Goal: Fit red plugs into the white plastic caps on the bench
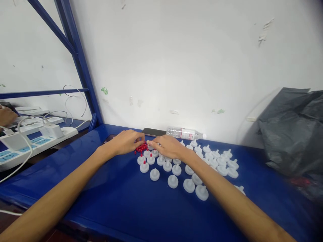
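My left hand [128, 141] is closed, its fingertips pinched at a small red cap just above the pile of red caps [141, 148]. Close beside it, my right hand [166, 146] grips a white round plastic piece with a nozzle [150, 147], partly hidden by the thumb and fingers. Nearer to me, several such white pieces stand nozzle up, and a few carry a red cap [144, 162] on the nozzle. More bare white pieces [173, 181] spread under and around my right forearm, with a denser group [222, 161] to its right.
Along the wall lie a dark phone [154, 132] and a clear plastic bottle [186, 133]. A grey plastic bag [290, 127] sits at the right. On the left are a blue metal frame [83, 70], white power strips [37, 143] with cables, and another person's hand [7, 116].
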Available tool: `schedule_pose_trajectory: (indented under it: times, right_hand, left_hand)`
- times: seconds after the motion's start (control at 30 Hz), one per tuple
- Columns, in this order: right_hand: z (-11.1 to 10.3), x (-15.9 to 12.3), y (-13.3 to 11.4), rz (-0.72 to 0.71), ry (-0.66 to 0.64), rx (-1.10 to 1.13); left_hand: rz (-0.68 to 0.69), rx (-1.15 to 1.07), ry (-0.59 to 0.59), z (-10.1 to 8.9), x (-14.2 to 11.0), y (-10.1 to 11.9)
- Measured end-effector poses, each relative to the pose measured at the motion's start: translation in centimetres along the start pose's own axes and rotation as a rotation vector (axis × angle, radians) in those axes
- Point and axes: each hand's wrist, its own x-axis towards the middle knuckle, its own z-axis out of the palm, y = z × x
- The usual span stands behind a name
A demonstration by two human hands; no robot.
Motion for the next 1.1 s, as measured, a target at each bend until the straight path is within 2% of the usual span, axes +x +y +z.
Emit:
schedule_pose_trajectory:
  times: [0.2, 0.33, 0.53, 0.83, 0.97, 1.1]
  right_hand:
    - [-0.4, -0.3, -0.4, -0.041, 0.142, 0.03]
    - [0.2, -0.3, -0.4, -0.112, 0.237, 0.046]
    - [1.0, -0.3, -0.3, -0.116, 0.357, -0.096]
    - [2.1, 0.1, 0.4, -0.237, 0.373, -0.216]
    - [1.9, 0.1, 0.1, -0.209, 0.409, -0.235]
    - [1.1, -0.3, -0.4, -0.135, 0.364, -0.244]
  left_hand:
    - [0.04, 0.047, 0.141, 0.4, -0.1, 0.6]
    - [0.053, 0.078, 0.171, 0.7, -0.2, 0.7]
    - [0.114, 0.008, 0.232, 1.1, -0.6, 1.1]
    - [0.088, 0.021, 0.336, 2.0, -0.3, 1.1]
    - [0.121, -0.015, 0.364, 2.1, -0.3, 1.0]
    - [0.083, -0.07, 0.331, 2.0, -0.4, 1.3]
